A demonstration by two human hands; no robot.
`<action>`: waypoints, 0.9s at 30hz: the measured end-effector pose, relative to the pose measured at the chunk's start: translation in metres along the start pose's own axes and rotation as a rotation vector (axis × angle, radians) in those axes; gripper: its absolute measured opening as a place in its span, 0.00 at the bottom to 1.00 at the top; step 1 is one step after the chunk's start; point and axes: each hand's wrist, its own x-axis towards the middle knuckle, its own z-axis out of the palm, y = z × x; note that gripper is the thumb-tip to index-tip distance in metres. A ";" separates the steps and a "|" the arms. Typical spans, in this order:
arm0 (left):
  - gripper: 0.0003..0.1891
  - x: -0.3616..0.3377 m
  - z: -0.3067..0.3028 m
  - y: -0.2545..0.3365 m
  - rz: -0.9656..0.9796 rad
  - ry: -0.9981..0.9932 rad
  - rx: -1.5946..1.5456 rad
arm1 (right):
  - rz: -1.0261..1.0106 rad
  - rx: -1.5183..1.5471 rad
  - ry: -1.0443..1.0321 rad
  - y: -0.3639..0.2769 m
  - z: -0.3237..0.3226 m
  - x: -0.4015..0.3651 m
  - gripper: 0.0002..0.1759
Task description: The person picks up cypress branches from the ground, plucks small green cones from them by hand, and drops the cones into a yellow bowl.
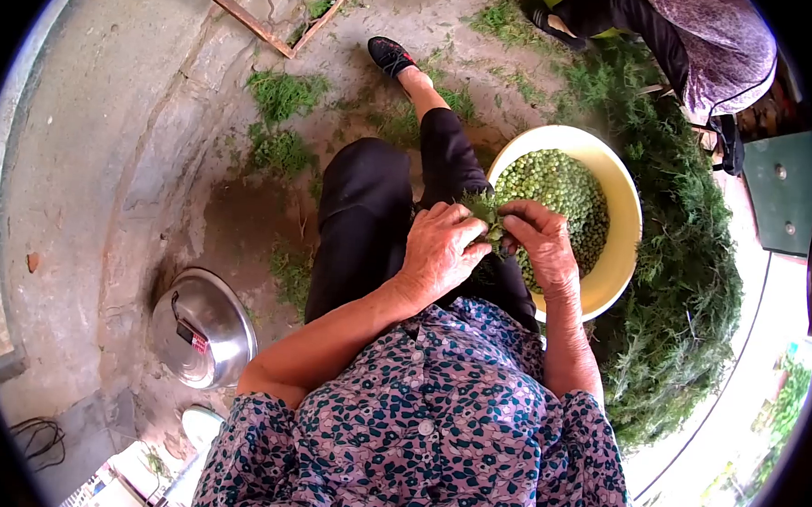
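A small green sprig (484, 208) is held between my two hands, above my thigh and by the near side of a yellow bucket (624, 233). My left hand (438, 251) is closed around the sprig from the left. On its right side, my right hand (544, 247) pinches at it with thumb and forefinger, partly over the bucket. Many small round green berries (557, 183) lie inside the bucket. The fingertips cover part of the sprig.
A large heap of green branches (679, 295) lies right of the bucket. Another person (711, 40) sits at the top right, near a green cabinet (784, 191). At the left are a metal basin (228, 327) and scattered sprigs (286, 96). A wooden frame (231, 6) lies at the top.
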 end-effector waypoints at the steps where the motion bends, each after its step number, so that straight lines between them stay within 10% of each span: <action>1: 0.10 -0.001 0.002 -0.002 0.000 -0.002 0.001 | 0.000 0.002 0.000 0.000 0.003 0.000 0.10; 19: 0.10 -0.010 -0.010 -0.020 -0.137 -0.107 -0.411 | -0.272 -0.041 -0.118 -0.004 0.023 0.002 0.14; 27: 0.08 -0.012 -0.027 -0.024 -0.308 -0.267 -0.753 | 0.043 0.127 -0.038 -0.011 0.037 -0.001 0.10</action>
